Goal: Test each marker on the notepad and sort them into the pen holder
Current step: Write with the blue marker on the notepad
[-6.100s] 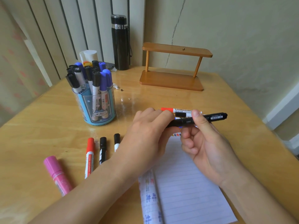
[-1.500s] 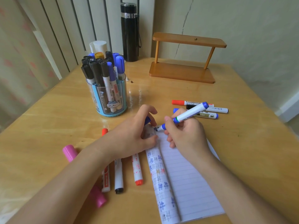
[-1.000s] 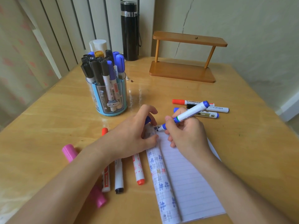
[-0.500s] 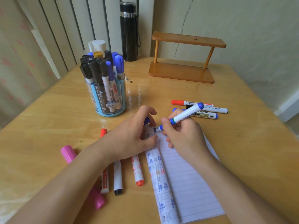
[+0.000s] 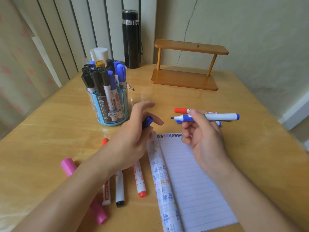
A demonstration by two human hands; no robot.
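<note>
Testing done, capping is in hand: right hand [image 5: 203,138] fingers pinch the blue marker [image 5: 207,117], left hand [image 5: 133,138] fingers grip its cap [image 5: 147,122]; next, align them.

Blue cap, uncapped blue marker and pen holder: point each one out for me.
blue cap [image 5: 148,121]: head view, on the cap's open end showing above the left hand's fingers.
uncapped blue marker [image 5: 222,117]: head view, on the white barrel right of the right hand.
pen holder [image 5: 100,106]: head view, on its clear front wall.
</note>
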